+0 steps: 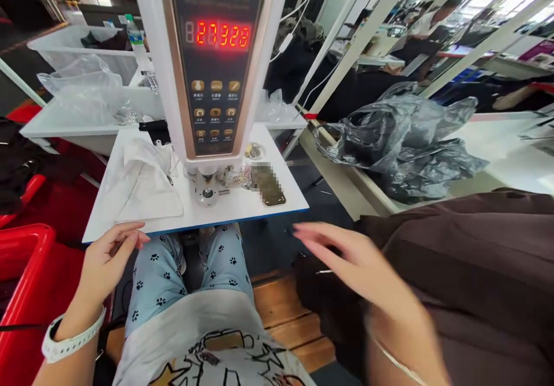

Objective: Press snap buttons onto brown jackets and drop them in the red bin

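Observation:
My left hand (111, 256), with a white band on the wrist, hovers at the near left edge of the small white table (225, 210). Its fingers are loosely bent, and nothing shows in them. My right hand (341, 253) is in the air right of the table, fingers stretched out and empty, beside dark brown cloth (467, 259). Between and beyond the hands stands a white machine (270, 45) with a panel of lit red digits. Its round die (208, 193) sits low over the tabletop. White fabric (145, 187) lies left of it.
A phone (270, 185) and a clear bag of small parts (236, 175) lie right of the die. Red bins (26, 247) stand at left. Black plastic bags (411, 138) rest on a bench at right. Behind are a bottle (135, 37) and a seated person (428, 28).

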`<state>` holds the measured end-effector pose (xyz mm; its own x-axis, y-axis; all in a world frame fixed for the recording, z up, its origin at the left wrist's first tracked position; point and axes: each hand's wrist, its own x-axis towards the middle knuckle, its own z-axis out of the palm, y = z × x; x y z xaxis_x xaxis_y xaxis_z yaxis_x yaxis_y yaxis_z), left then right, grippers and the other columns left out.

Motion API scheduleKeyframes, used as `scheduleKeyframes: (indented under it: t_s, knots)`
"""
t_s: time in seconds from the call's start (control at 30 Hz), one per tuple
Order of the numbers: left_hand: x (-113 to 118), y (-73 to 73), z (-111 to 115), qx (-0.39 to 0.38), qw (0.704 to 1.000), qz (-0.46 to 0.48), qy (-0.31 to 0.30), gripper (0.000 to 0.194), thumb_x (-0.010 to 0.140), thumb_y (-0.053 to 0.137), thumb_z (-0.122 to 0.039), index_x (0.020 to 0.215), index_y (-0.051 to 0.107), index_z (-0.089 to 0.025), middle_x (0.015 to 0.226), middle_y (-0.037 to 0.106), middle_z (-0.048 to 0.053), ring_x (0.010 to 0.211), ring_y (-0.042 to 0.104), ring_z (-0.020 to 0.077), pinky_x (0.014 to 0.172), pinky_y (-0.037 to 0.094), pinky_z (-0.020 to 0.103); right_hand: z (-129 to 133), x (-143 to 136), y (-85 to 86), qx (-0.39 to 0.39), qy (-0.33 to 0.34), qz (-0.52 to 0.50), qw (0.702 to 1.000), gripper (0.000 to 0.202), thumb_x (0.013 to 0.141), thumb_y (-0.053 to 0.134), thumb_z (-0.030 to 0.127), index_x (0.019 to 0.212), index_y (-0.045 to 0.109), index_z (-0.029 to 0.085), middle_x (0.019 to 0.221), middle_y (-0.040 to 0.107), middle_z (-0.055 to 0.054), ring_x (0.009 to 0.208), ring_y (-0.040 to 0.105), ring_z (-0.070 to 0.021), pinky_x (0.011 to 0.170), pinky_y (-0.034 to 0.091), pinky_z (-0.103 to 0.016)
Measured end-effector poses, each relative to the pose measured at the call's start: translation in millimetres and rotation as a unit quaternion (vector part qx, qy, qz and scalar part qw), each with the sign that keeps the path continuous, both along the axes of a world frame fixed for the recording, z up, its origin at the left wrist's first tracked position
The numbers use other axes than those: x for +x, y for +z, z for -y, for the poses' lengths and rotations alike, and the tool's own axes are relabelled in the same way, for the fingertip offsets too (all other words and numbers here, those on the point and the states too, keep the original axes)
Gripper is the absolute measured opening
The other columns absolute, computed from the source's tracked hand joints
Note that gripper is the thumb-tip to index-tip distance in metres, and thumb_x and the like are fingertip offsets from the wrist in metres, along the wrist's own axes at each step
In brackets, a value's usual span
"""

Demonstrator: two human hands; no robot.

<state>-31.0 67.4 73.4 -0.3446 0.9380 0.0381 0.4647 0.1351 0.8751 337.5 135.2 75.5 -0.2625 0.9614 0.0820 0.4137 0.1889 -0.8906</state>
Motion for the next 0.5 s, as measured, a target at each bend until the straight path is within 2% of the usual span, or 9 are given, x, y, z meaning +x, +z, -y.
scheduleKeyframes:
  t_s: [0.1,0.17,0.23,0.33,0.4,0.5]
  knots:
    - [-16.8,-1.6,14.3,0.024,0.999,-0.029,0.038,0.024,0.078,0.054,-0.03,0.097,0.058,-0.015,0.075,0.064,0.0,0.069,0.057,0.012,0.073,0.048,0.025,-48.7,-55.6,-45.4,0.03,0.006,0.06,0.998,0.025,0.074,0.057,0.021,0.098,0.062,0.015,0.091,0.064,-0.008,0.076,0.058,-0.0158,0.068,0.046,-0.029]
    - [-31.3,-4.0,27.9,0.018,0.996,-0.048,0.072,0.024,0.077,0.055,-0.029,0.096,0.059,-0.016,0.075,0.065,-0.001,0.069,0.058,0.0122,0.075,0.049,0.026,-82.3,-93.6,-74.5,0.069,-0.04,0.097,0.992,0.029,0.07,0.059,0.018,0.098,0.061,0.013,0.093,0.063,-0.01,0.075,0.056,-0.0164,0.069,0.045,-0.029]
    - [-46.7,-9.0,43.5,-0.002,0.991,-0.064,0.115,0.022,0.076,0.057,-0.03,0.095,0.06,-0.019,0.074,0.065,-0.003,0.07,0.058,0.0129,0.077,0.049,0.027,-104.6,-119.3,-95.7,0.097,-0.063,0.122,0.986,0.023,0.07,0.059,0.019,0.092,0.063,0.013,0.088,0.064,-0.009,0.075,0.054,-0.0171,0.072,0.043,-0.03]
    - [-67.9,-22.2,63.7,-0.034,0.983,-0.082,0.163,0.022,0.075,0.057,-0.035,0.094,0.061,-0.024,0.075,0.065,-0.003,0.073,0.06,0.0153,0.082,0.049,0.031,-113.6,-130.1,-109.6,0.104,-0.09,0.133,0.982,0.015,0.075,0.053,0.018,0.083,0.064,0.014,0.078,0.063,-0.007,0.072,0.052,-0.0178,0.07,0.041,-0.03]
    - [-78.3,-35.9,70.3,-0.057,0.983,-0.074,0.16,0.024,0.075,0.057,-0.038,0.094,0.061,-0.023,0.075,0.066,-0.003,0.075,0.06,0.0166,0.082,0.049,0.032,-110.6,-127.3,-111.0,0.108,-0.1,0.139,0.979,0.014,0.076,0.052,0.018,0.082,0.064,0.014,0.077,0.061,-0.008,0.073,0.051,-0.0189,0.07,0.041,-0.03]
    - [-82.6,-70.4,66.2,-0.112,0.985,-0.045,0.12,0.024,0.077,0.053,-0.037,0.093,0.058,-0.021,0.075,0.066,-0.002,0.073,0.061,0.0162,0.078,0.05,0.029,-106.3,-124.2,-110.6,0.129,-0.094,0.153,0.975,0.017,0.076,0.055,0.021,0.089,0.064,0.015,0.086,0.06,-0.009,0.084,0.049,-0.0217,0.078,0.039,-0.033]
